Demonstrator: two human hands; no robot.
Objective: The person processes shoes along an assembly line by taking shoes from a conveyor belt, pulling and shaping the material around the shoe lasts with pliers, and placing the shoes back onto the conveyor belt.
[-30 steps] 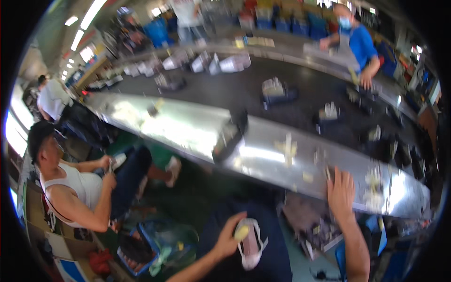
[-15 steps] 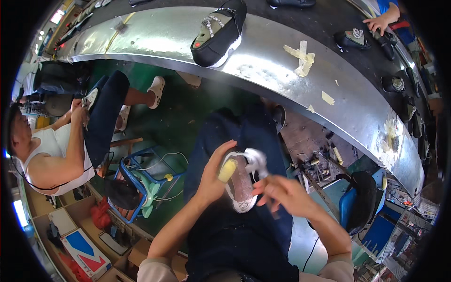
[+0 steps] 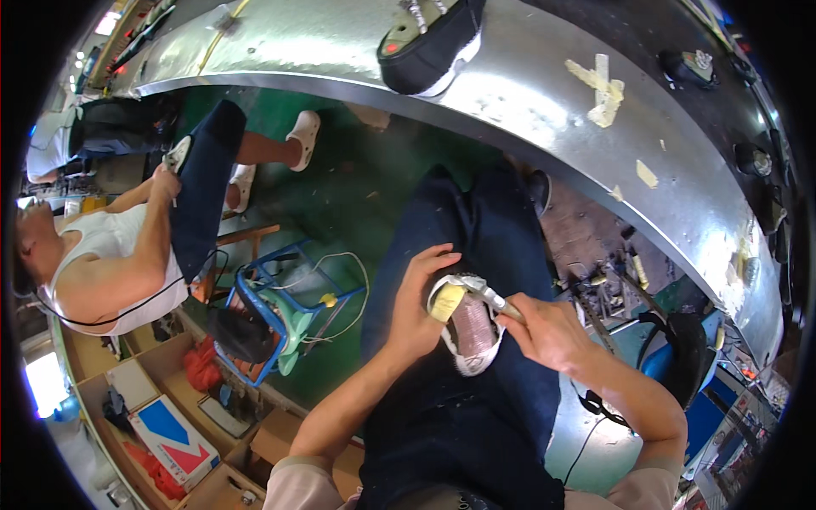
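Observation:
On my lap a shoe upper sits bottom up, with a pinkish-brown sole area, a whitish rim and a yellow patch at the end away from me. My left hand is wrapped round its left side, thumb beside the yellow patch. In my right hand is a metal hand tool, gripped by its handle. Its silver end meets the shoe's upper right rim; the tip's shape is hard to make out.
A metal-edged bench curves ahead, carrying a black shoe and several more at right. At left a person sits handling a shoe. A blue-framed stool, a partitioned box and a dark chair stand around me.
The view has shifted, moving the scene slightly. My right hand has risen beside the shoe, bringing the tool's metal end against the rim. My left hand keeps its hold.

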